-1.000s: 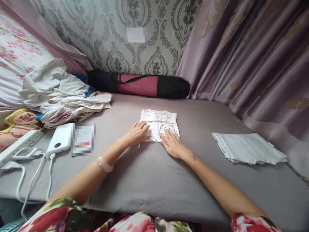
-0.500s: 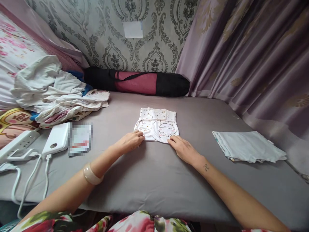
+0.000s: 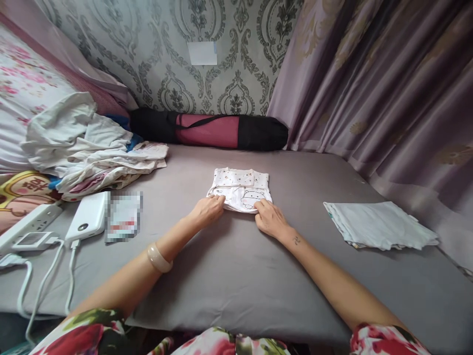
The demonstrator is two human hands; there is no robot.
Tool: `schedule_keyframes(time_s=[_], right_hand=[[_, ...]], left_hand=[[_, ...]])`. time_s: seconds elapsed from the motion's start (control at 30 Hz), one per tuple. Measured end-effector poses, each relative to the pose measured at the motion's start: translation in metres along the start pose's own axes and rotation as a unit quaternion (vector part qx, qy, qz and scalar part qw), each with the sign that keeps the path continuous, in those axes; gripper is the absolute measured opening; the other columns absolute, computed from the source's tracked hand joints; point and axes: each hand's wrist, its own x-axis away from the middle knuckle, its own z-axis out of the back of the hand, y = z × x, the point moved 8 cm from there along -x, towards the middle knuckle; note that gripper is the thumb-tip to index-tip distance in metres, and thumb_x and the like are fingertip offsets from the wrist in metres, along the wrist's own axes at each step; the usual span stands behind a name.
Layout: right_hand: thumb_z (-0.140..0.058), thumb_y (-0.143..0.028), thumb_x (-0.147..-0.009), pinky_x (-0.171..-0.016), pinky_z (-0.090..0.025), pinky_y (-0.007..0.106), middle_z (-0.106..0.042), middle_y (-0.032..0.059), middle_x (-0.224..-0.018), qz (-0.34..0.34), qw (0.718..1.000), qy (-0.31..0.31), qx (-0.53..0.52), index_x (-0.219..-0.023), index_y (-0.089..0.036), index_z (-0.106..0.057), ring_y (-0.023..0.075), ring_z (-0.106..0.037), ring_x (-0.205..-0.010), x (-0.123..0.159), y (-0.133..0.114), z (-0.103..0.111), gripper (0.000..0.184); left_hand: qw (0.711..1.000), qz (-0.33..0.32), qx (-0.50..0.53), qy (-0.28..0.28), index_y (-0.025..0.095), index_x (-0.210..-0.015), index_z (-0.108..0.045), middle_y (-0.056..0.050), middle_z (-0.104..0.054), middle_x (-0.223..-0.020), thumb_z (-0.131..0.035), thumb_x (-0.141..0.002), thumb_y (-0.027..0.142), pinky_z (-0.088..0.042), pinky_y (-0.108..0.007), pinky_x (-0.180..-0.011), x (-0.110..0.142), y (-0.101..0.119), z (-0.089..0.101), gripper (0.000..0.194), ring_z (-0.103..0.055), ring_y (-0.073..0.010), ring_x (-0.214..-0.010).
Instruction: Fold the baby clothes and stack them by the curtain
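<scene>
A small white baby shirt with tiny prints and a cartoon animal face lies folded on the grey sheet in front of me. Its far part is turned over toward me as a flap. My left hand pinches the near left corner, fingers closed on the cloth. At the near right corner, beside the animal print, my right hand grips the hem. Between the two hands the near edge curls up slightly off the sheet. My fingertips partly cover both corners.
To the left lie a heap of clothes, a power strip, a white power bank with cables and a blurred packet. A folded pale cloth is on the right. A black and red bag lies along the wall.
Both hands have moved slightly away from me, bringing the shirt's near edge up and forward. Less of the animal print's lower part and lettering shows now.
</scene>
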Motion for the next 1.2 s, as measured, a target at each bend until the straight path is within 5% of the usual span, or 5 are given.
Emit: schedule_keyframes(time_s=[0.2, 0.5, 0.73, 1.03, 1.2], right_hand=[[-0.043, -0.019, -0.093, -0.075, -0.044, 0.028, -0.06, 0.0089, -0.103, -0.019, 1.0, 0.011, -0.012, -0.104, -0.019, -0.061, 0.0206, -0.057, -0.093, -0.005, 0.004, 0.0, 0.022], [-0.029, 0.003, -0.088, -0.111, -0.037, 0.039, -0.052, 0.0103, -0.143, 0.143, 0.987, 0.009, -0.069, -0.138, -0.018, -0.051, 0.0187, -0.046, -0.132, 0.021, 0.003, -0.001, 0.059], [-0.03, 0.011, -0.077, -0.108, -0.041, 0.038, -0.054, 0.0109, -0.141, 0.17, 0.984, -0.025, -0.047, -0.139, -0.018, -0.05, 0.0186, -0.049, -0.13, 0.024, 0.001, 0.012, 0.072], [-0.033, 0.007, -0.082, -0.096, -0.05, 0.036, -0.064, 0.0083, -0.127, 0.206, 0.973, -0.042, -0.093, -0.131, -0.023, -0.056, 0.0192, -0.06, -0.115, 0.063, -0.018, 0.043, 0.062], [-0.04, -0.008, -0.09, -0.089, -0.052, 0.033, -0.071, 0.0036, -0.113, 0.095, 0.967, 0.032, -0.234, -0.114, -0.024, -0.068, 0.0185, -0.067, -0.104, 0.037, 0.012, 0.041, 0.04]], left_hand=[[0.997, -0.025, 0.005, 0.066, 0.015, -0.1, -0.054, -0.012, -0.062, -0.096, -0.031, -0.095, 0.014, -0.048, -0.035, -0.08, -0.007, -0.004, -0.004, 0.023, -0.057, -0.0227, -0.088], [0.969, -0.198, 0.106, 0.1, 0.021, -0.122, -0.059, -0.008, -0.062, -0.129, -0.032, -0.096, 0.013, -0.041, -0.033, -0.105, 0.032, -0.02, -0.005, 0.038, -0.054, -0.0174, -0.122], [0.976, -0.171, 0.119, 0.058, 0.021, -0.126, -0.057, -0.006, -0.062, -0.131, -0.038, -0.079, 0.0, -0.049, -0.03, -0.097, 0.032, -0.014, -0.001, 0.054, -0.057, -0.0181, -0.122], [0.951, -0.18, 0.251, -0.007, 0.023, -0.124, -0.059, -0.006, -0.065, -0.127, -0.035, -0.085, 0.004, -0.05, -0.029, -0.092, 0.073, 0.004, 0.025, 0.049, -0.063, -0.0181, -0.112], [0.947, -0.044, 0.314, 0.054, 0.021, -0.115, -0.061, -0.004, -0.071, -0.094, -0.037, -0.09, 0.017, -0.048, -0.025, -0.072, 0.053, -0.023, 0.016, 0.034, -0.065, -0.0152, -0.081]])
